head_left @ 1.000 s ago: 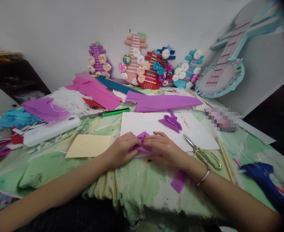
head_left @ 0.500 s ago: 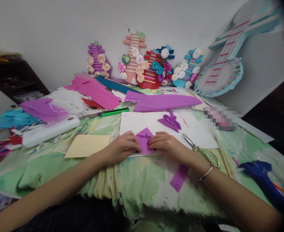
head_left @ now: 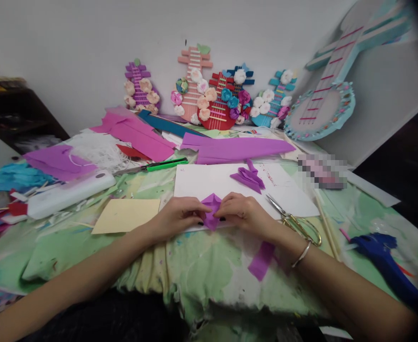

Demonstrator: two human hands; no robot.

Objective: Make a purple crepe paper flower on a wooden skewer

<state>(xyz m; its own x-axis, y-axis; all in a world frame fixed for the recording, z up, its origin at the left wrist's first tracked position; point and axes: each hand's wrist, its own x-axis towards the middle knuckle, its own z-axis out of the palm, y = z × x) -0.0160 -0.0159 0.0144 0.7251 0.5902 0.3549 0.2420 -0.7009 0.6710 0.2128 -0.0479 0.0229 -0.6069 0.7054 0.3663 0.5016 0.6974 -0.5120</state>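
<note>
Pinches the left side of a small, folded purple paper piece (head_left: 213,209) between thumb and fingers of the left hand (head_left: 175,217) and its right side between thumb and bent, close-set fingers of the right hand (head_left: 246,213), at the near edge of a large white paper sheet (head_left: 202,176). Wears a thin silver metal bracelet (head_left: 302,254) on the right wrist, just nearer than gold-handled metal scissors (head_left: 296,223). Works between a pale yellow paper card (head_left: 123,216) at left and a blue plastic glue gun (head_left: 380,251) at right, both on green-patterned cloth (head_left: 205,270).
</note>
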